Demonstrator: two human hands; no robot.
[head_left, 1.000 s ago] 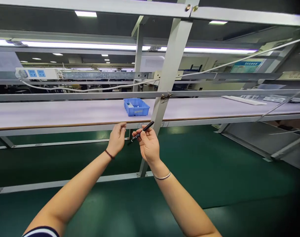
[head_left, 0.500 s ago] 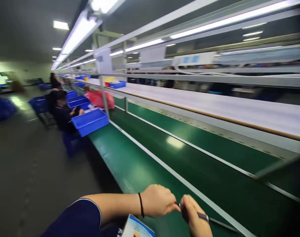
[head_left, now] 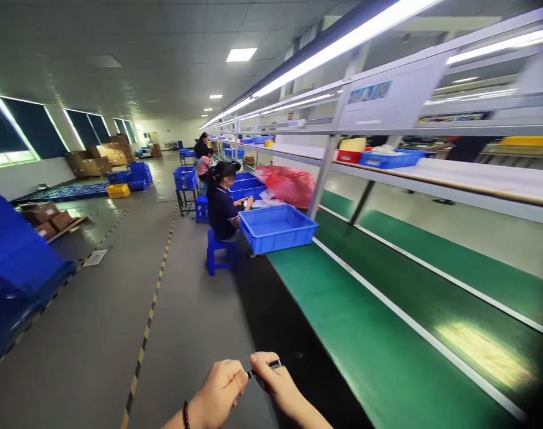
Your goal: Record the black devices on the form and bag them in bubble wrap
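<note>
From the head view, I see the person's left hand (head_left: pixel 222 390) curled in a fist around one end of a black pen (head_left: pixel 275 364), while the right hand (head_left: pixel 278 384) grips it farther along, thumb laid over it, the other end poking out. The pen sits between the two hands, out in front of the body, just beside the green bench (head_left: pixel 334 310). A dark bracelet (head_left: pixel 186 414) circles the left wrist. Farther along the bench stands a blue tray (head_left: pixel 278 241), near a red bag (head_left: pixel 289 185); beside them a co-worker (head_left: pixel 221 205) sits on a blue stool (head_left: pixel 218 253).
</note>
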